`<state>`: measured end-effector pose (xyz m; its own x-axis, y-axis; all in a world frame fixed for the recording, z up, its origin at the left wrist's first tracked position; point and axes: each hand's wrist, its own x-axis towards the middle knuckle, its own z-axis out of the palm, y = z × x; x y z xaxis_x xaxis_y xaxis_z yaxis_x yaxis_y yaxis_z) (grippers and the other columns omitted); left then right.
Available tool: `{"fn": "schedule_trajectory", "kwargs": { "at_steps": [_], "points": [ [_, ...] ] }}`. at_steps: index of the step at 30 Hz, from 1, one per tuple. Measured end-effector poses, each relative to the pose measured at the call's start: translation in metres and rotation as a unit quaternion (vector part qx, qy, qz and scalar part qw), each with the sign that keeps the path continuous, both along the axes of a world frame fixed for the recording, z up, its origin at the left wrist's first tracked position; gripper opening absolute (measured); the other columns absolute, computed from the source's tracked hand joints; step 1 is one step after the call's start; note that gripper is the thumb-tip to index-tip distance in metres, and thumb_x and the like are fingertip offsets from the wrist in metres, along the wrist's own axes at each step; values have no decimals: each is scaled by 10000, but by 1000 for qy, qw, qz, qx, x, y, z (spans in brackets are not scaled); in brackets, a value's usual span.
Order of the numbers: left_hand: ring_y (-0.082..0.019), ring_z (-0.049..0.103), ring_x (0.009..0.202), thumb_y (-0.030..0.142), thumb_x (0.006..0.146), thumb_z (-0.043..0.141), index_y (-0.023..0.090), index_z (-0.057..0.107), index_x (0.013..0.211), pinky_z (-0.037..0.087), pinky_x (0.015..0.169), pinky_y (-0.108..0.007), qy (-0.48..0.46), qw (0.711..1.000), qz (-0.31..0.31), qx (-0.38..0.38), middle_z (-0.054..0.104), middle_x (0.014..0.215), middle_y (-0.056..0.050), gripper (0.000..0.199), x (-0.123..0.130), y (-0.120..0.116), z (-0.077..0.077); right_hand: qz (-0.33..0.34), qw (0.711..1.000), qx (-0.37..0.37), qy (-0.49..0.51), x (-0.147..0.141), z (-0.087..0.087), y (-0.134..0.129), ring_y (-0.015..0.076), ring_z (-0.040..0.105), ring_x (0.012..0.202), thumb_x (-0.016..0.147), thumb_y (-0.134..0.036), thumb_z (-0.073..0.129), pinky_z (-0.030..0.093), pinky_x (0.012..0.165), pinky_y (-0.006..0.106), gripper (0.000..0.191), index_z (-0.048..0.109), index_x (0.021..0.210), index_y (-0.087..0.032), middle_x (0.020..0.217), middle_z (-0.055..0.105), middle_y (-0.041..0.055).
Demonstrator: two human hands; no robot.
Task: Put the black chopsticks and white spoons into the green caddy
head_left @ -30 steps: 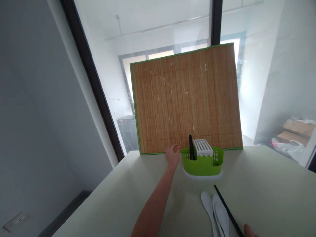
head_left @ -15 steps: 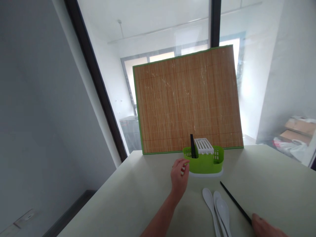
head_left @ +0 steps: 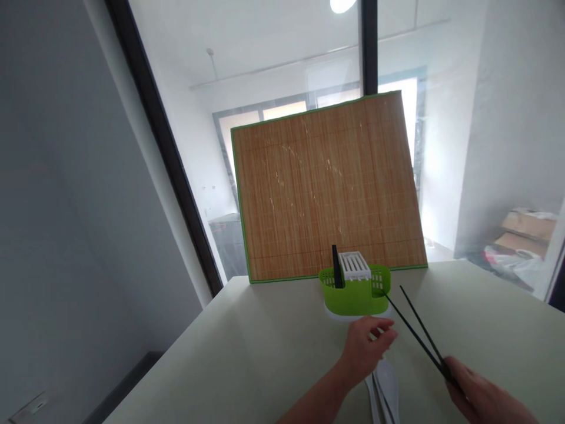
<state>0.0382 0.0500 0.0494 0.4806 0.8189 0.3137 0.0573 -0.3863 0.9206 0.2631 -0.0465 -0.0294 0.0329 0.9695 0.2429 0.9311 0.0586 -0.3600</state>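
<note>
My right hand (head_left: 474, 386) grips a pair of black chopsticks (head_left: 424, 341) near their lower ends, the far tips spread apart. My left hand (head_left: 366, 347) is raised over the white spoons (head_left: 387, 383), fingers curved and apart, holding nothing; it hides the spoons' upper parts. Just beyond it stands a green utensil basket (head_left: 353, 299) on a white base. Black chopsticks (head_left: 336, 268) stand upright in its left compartment. A white slatted piece (head_left: 354, 265) sits on its middle. One held chopstick's tip overlaps the basket's right side; contact cannot be told.
A bamboo mat (head_left: 326, 188) with green edging leans against the glass behind the basket. The pale table (head_left: 212, 365) has its left edge by a grey wall. Cardboard boxes (head_left: 529, 229) and a plastic bag lie beyond the glass on the right.
My right hand has come up from the table with the chopsticks, now two showing. My left hand has moved right, from beside the basket to over the spoons. The view has shifted slightly.
</note>
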Motion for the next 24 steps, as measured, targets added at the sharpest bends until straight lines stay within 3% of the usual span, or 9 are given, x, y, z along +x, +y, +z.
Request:
{"fn": "schedule_trajectory", "kwargs": {
  "at_steps": [3,6,10,15,20,24],
  "points": [
    [-80,519,554,387,743,654,168,660,1093,412,374,-154,-47,996,-67,-40,610,812,-32,413,17,-2,8,97,991,39,80,-18,36,4,210,639,966,918,-386,344,502,816,299,307,484,1121,-202,1042,666,105],
    [-40,426,441,363,780,628,146,677,1068,396,376,-152,-76,990,-114,-42,522,611,24,364,28,0,19,153,980,41,117,-32,54,9,174,629,953,931,-342,336,485,824,263,263,476,1108,-207,1048,653,91],
    [-29,390,396,338,793,625,127,705,1006,395,389,-150,-76,986,-143,-50,464,500,48,310,34,3,22,182,972,33,146,-36,49,18,173,626,903,932,-303,329,482,790,276,221,494,1038,-201,1005,649,86],
    [-32,474,462,350,751,675,154,736,926,439,422,-151,-52,987,-149,-43,535,672,6,270,29,0,17,222,961,17,162,-32,35,24,161,610,766,924,-301,349,472,705,270,205,528,919,-202,865,644,51],
    [-56,528,586,367,714,708,201,738,941,471,471,-146,-21,991,-133,7,593,859,-31,282,23,-5,23,229,956,-10,184,-30,31,25,156,607,748,925,-314,359,466,694,254,230,557,900,-201,852,649,47],
    [-77,566,605,334,734,696,197,732,961,478,537,-160,-14,994,-106,22,667,814,-34,268,21,-12,26,254,950,-21,181,-33,34,24,162,614,779,929,-323,355,474,717,254,253,579,910,-206,868,655,53]
  ]
}}
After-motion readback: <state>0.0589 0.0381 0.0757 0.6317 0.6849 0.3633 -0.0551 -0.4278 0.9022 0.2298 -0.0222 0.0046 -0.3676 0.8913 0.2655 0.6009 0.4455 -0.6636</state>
